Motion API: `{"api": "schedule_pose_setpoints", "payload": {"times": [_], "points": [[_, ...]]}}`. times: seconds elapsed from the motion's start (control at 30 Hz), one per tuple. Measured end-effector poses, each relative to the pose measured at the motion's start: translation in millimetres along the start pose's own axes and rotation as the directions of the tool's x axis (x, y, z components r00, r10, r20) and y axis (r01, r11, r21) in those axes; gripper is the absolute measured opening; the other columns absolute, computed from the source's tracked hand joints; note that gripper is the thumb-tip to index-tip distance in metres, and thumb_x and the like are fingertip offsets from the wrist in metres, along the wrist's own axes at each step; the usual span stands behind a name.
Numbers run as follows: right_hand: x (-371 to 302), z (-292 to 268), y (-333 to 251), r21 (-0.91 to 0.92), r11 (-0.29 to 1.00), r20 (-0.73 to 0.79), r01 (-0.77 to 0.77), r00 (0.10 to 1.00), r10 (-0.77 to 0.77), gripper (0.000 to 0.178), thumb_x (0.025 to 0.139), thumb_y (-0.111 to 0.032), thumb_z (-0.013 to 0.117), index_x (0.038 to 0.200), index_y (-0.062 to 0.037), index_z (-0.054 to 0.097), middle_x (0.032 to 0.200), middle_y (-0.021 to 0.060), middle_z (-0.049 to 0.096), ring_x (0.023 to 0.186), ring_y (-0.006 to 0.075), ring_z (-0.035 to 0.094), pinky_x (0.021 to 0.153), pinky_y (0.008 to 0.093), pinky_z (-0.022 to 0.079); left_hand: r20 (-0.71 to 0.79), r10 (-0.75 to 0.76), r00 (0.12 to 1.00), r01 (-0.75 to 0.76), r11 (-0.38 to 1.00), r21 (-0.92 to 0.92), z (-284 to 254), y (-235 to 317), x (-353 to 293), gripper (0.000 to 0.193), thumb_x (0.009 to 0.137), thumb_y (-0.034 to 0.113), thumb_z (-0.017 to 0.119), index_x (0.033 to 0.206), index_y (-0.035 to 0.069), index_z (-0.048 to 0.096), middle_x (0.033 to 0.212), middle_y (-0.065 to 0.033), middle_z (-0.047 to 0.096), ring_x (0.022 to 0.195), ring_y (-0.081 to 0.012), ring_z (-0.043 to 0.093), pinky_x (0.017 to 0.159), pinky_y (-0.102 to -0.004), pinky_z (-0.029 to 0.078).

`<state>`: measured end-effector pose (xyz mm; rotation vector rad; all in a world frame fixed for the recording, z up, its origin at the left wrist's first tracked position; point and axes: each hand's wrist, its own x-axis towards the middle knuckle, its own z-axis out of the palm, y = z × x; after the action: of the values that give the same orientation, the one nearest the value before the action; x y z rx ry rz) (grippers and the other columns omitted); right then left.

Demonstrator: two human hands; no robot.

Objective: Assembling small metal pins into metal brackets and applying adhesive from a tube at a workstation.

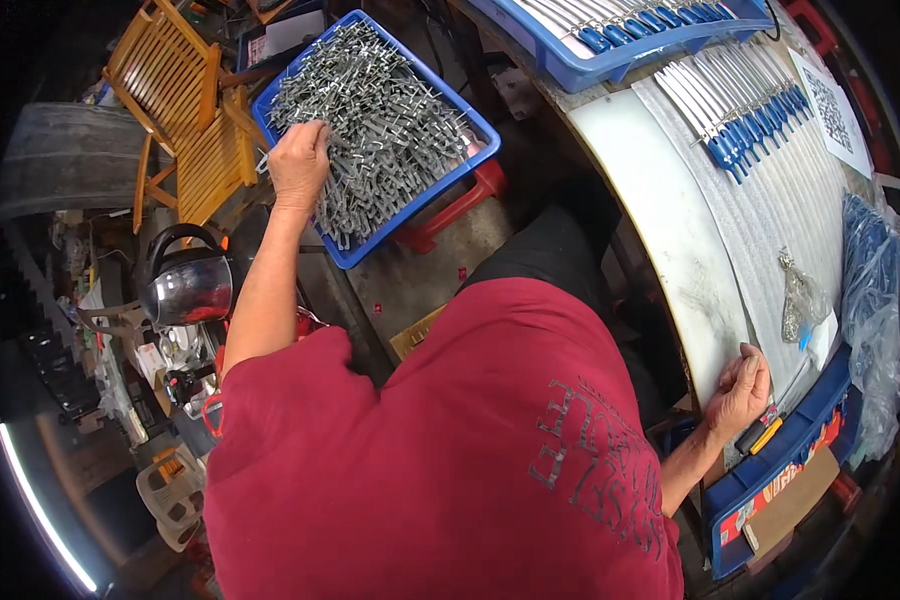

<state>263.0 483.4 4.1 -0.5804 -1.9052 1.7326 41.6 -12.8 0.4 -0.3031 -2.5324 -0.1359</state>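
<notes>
My left hand [300,165] is closed, its fingers curled together over the left rim of a blue plastic tray [485,150]. Small grey metal parts [375,130] with shiny pins fill that tray in a heap. Whatever the left fingers hold is hidden. At the near edge of the white-topped table [660,190], my right hand [740,392] is closed too, thumb against fingers; I cannot make out anything in it. Beside it lie screwdrivers [763,436], one with a yellow handle, and a clear bag of small metal pieces [800,300].
Blue-handled metal rods [745,135] lie in a row on white foam sheeting [770,220]; more fill a blue bin [570,65]. A red stool [460,205] supports the tray. Left stand a wooden folding chair [205,150] and a kettle [188,285]. A blue crate [715,540] sits low right.
</notes>
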Motion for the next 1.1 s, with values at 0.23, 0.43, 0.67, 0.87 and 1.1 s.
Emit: {"api": "schedule_pose_setpoints", "payload": {"times": [0.23, 0.43, 0.67, 0.87, 1.1], "points": [[0.6, -7.1, -1.9, -0.035, 0.999, 0.001, -0.012, 1.0, 0.012, 0.022, 0.086, -0.015, 0.047, 0.093, 0.0051, 0.054, 0.057, -0.0011, 0.041, 0.047, 0.0038, 0.033, 0.042, 0.0172, 0.024, -0.112, 0.007, 0.994, -0.012, 0.999, -0.043, -19.0, 8.5, 32.0, 0.008, 0.077, 0.012, 0.057, 0.08, 0.005, 0.059, 0.073, -0.0101, 0.057, 0.066, -0.0248, 0.057, 0.058, -0.03, 0.044], [-1.5, -6.3, -1.7, -0.128, 0.991, -0.038, -0.032, 0.999, 0.027, 0.016, 0.085, -0.012, 0.048, 0.09, 0.0005, 0.057, 0.058, -0.008, 0.04, 0.048, 0.0001, 0.032, 0.043, 0.015, 0.022, -0.056, -0.019, 0.998, 0.007, 0.978, -0.208, -66.7, 50.8, 74.5, 0.012, 0.076, 0.009, 0.058, 0.085, 0.001, 0.06, 0.076, -0.0108, 0.06, 0.067, -0.0198, 0.058, 0.062, -0.0274, 0.044], [0.7, 16.3, -25.1, -0.236, 0.971, 0.008, -0.034, 0.999, 0.037, 0.017, 0.085, -0.015, 0.049, 0.087, -0.0005, 0.057, 0.06, -0.0055, 0.043, 0.052, 0.0016, 0.037, 0.047, 0.0155, 0.027, 0.252, 0.058, 0.966, 0.158, 0.639, -0.752, -104.5, 130.6, 93.0, 0.01, 0.08, 0.004, 0.055, 0.087, -0.003, 0.058, 0.072, 0.0016, 0.052, 0.064, -0.0052, 0.044, 0.056, -0.0176, 0.035], [10.7, 40.3, -57.7, -0.355, 0.897, 0.263, 0.263, 0.949, -0.174, 0.02, 0.079, -0.017, 0.053, 0.09, 0.0003, 0.056, 0.081, 0.005, 0.053, 0.072, 0.0126, 0.048, 0.064, 0.0234, 0.039, 0.286, 0.445, 0.849, 0.088, 0.413, -0.906, -96.6, 224.6, 98.2, 0.004, 0.074, -0.001, 0.055, 0.076, -0.003, 0.057, 0.066, -0.0058, 0.053, 0.06, -0.0108, 0.05, 0.054, -0.0207, 0.039], [14.4, 65.2, -67.3, -0.242, 0.836, 0.526, 0.493, 0.79, -0.314, 0.026, 0.075, -0.021, 0.058, 0.09, -0.0008, 0.054, 0.081, 0.01, 0.053, 0.075, 0.0193, 0.052, 0.065, 0.0283, 0.041, 0.385, 0.569, 0.726, 0.389, 0.122, -0.913, -68.7, 294.2, 91.9, 0.007, 0.075, 0.002, 0.055, 0.076, -0.004, 0.059, 0.06, -0.002, 0.053, 0.054, -0.0065, 0.048, 0.048, -0.0197, 0.038]]}}
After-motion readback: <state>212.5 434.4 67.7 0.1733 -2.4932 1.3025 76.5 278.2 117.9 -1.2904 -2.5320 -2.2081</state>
